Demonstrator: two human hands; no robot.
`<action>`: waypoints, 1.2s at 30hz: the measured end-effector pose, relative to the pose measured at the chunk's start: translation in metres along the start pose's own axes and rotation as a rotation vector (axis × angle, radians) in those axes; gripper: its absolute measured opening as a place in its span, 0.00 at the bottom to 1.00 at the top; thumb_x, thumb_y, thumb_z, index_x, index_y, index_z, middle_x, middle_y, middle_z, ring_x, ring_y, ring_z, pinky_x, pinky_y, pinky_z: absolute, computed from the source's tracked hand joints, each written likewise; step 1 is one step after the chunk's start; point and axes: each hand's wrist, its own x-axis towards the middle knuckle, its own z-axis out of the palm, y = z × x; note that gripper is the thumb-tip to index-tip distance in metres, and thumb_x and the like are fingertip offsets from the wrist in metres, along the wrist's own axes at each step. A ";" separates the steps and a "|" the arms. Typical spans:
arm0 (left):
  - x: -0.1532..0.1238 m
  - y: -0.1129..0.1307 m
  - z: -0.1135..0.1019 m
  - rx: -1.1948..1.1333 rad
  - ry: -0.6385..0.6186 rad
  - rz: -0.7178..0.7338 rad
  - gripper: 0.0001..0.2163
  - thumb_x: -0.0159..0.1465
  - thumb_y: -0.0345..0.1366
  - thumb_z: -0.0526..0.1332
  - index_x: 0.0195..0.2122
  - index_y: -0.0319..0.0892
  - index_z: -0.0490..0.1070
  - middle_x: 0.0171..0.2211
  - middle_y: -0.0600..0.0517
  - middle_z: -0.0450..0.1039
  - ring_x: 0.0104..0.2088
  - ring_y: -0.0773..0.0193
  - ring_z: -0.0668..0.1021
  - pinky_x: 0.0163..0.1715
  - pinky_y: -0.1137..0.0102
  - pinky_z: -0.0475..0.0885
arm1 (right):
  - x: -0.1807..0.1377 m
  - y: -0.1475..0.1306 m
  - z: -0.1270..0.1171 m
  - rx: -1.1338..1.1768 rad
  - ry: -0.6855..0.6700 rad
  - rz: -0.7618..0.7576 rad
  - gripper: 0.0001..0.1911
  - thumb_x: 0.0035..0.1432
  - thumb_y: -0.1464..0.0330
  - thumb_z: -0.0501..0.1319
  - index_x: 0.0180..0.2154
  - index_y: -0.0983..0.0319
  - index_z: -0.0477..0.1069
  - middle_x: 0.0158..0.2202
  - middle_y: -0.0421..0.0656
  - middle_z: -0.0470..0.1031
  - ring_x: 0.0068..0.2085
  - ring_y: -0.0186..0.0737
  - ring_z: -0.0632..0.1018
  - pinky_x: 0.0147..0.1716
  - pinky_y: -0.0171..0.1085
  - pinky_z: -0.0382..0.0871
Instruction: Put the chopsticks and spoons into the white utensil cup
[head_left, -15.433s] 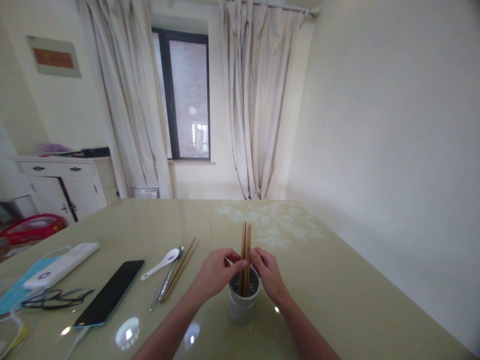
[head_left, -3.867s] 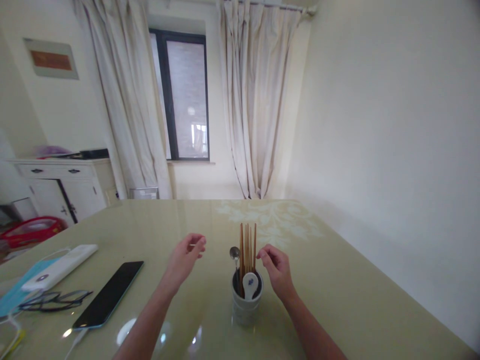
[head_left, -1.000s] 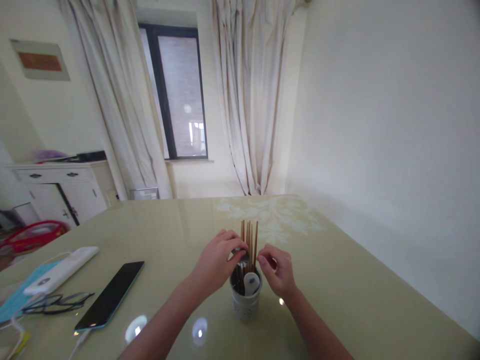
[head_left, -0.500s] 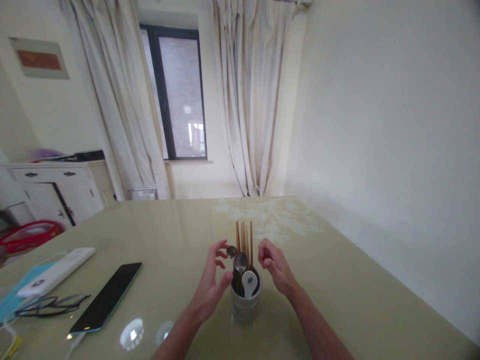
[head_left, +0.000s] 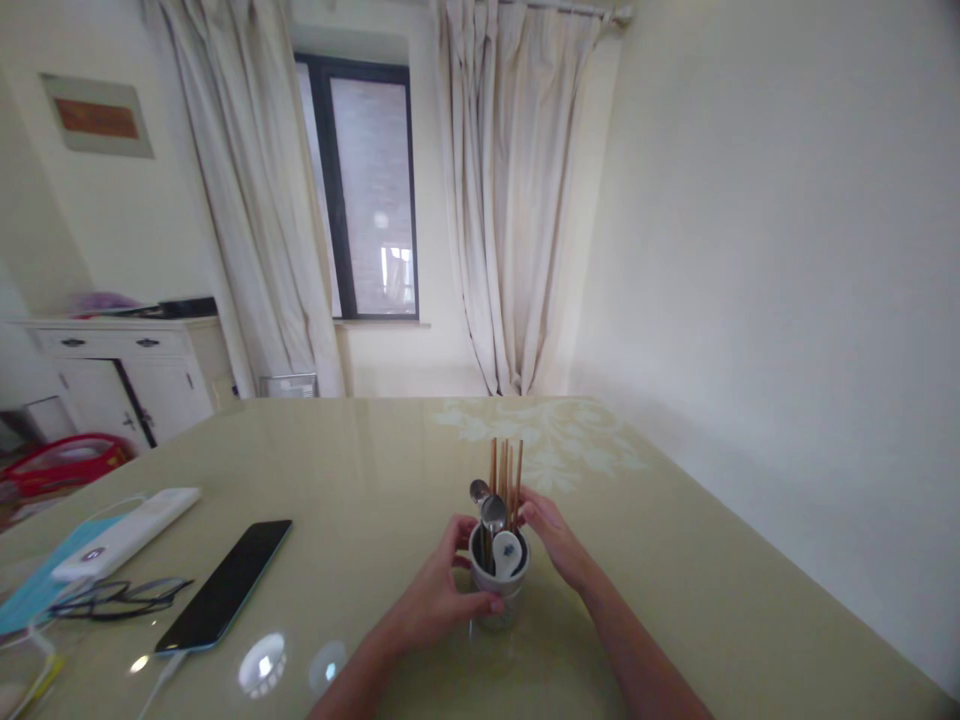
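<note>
Fingers of my left hand (head_left: 439,592) wrap the near left side of the white cup (head_left: 504,592), holding it. Those of my right hand (head_left: 556,543) lie against its far right rim; whether they grip, I cannot tell. Chopsticks (head_left: 507,470) and spoons (head_left: 491,508) stand inside it, mid-counter (head_left: 375,470).

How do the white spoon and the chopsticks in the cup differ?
The chopsticks are brown, thin and straight; the white spoon is pale and broad. The chopsticks rise high above the rim; the white spoon sits low at it. Both stand in the cup, which the left hand grips.
</note>
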 end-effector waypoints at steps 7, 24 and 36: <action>0.000 0.004 -0.001 -0.017 -0.021 -0.007 0.40 0.50 0.51 0.81 0.60 0.47 0.67 0.60 0.41 0.74 0.60 0.43 0.76 0.59 0.55 0.70 | 0.007 0.004 0.007 -0.021 0.226 -0.051 0.28 0.63 0.46 0.68 0.23 0.60 0.70 0.26 0.36 0.63 0.29 0.37 0.67 0.29 0.35 0.63; 0.094 0.092 -0.021 -0.117 0.146 -0.025 0.28 0.52 0.59 0.76 0.43 0.40 0.84 0.40 0.46 0.86 0.42 0.57 0.84 0.47 0.64 0.76 | 0.006 -0.007 0.011 -0.129 0.271 -0.057 0.24 0.63 0.52 0.69 0.23 0.61 0.81 0.25 0.41 0.71 0.28 0.39 0.71 0.28 0.37 0.62; 0.095 0.091 -0.026 -0.158 0.074 -0.074 0.27 0.49 0.56 0.80 0.40 0.40 0.84 0.36 0.46 0.86 0.37 0.59 0.84 0.42 0.67 0.75 | 0.005 -0.011 0.013 -0.208 0.277 -0.104 0.27 0.67 0.50 0.66 0.24 0.61 0.81 0.25 0.41 0.72 0.28 0.39 0.72 0.28 0.37 0.63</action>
